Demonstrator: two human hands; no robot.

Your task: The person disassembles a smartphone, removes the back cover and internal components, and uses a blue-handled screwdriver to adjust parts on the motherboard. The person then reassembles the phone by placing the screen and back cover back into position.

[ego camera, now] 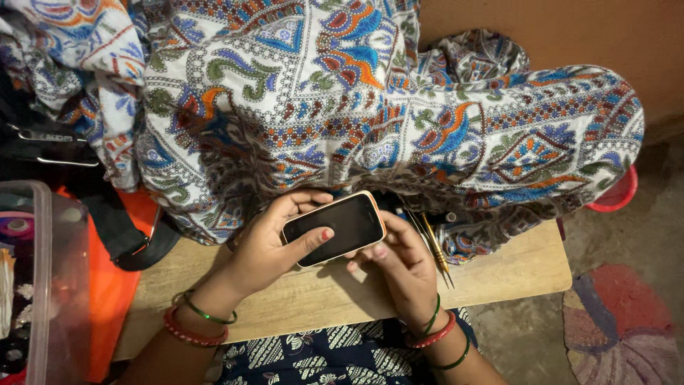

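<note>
A small phone (pixel 335 227) with a dark screen and a pale orange rim is held flat above a low wooden board (pixel 499 267). My left hand (pixel 267 246) grips its left end, thumb lying across the screen's lower edge. My right hand (pixel 402 267) supports the phone from underneath at its right end, fingers curled below it. Both wrists wear green and red bangles. A thin metal tool with a yellowish handle (pixel 433 246) lies on the board just right of my right hand.
Patterned cloth (pixel 342 100) is heaped over the far side of the board. At left stand a clear plastic box (pixel 50 285), an orange object (pixel 114 285) and a black strap (pixel 114 228). A red rim (pixel 616 196) and a round mat (pixel 620 321) are on the floor at right.
</note>
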